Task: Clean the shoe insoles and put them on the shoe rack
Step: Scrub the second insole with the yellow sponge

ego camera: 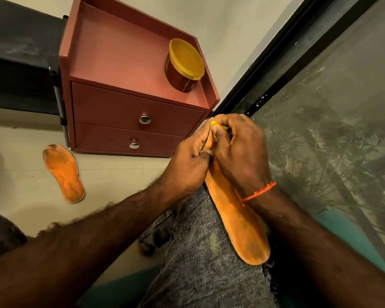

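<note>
Long orange foam insole [238, 223] braced along grey-trousered thigh [200, 252] for support. Left hand [187, 163] pinches its toe edge; right hand [240, 150] presses small yellow cloth [216, 126] there (scrubbing, likely). Second dirty orange insole [63, 173] waits on floor [111, 174].

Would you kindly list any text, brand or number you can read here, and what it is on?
Nothing can be read for certain.
Insole on the floor: small dark print near the heel, too blurred to read.
Yellow-lidded tub: label markings on its side, too small to read.
Insole on the knee: no print visible.
</note>
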